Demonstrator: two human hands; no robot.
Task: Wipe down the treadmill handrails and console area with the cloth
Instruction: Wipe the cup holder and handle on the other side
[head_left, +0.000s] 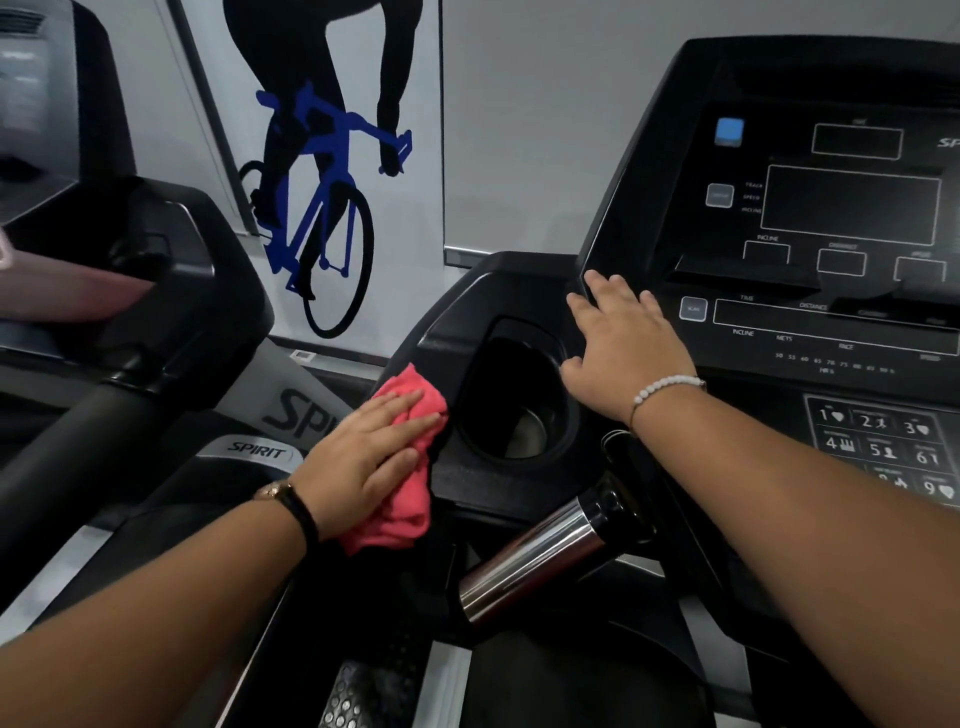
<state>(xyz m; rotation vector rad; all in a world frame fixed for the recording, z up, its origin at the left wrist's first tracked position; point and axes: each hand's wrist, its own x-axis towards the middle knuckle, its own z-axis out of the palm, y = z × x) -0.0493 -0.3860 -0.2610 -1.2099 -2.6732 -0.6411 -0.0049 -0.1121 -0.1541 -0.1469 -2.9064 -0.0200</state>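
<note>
Coral-pink cloth (408, 512) lies bunched on the left edge of the treadmill console housing (498, 283), just beside the cup holder (514, 400). I note the left hand (363, 457) flat on it, fingers straight and close together, pressing it to the black plastic. Right hand (628, 348) rests on the housing with fingers slightly spread, between cup holder and display panel (852, 208). Chrome handrail grip (530, 566) sits below, apart from both hands.

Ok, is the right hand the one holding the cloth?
No, the pink cloth lies under the left hand beside the cup holder, while the right hand rests bare on the console.
</note>
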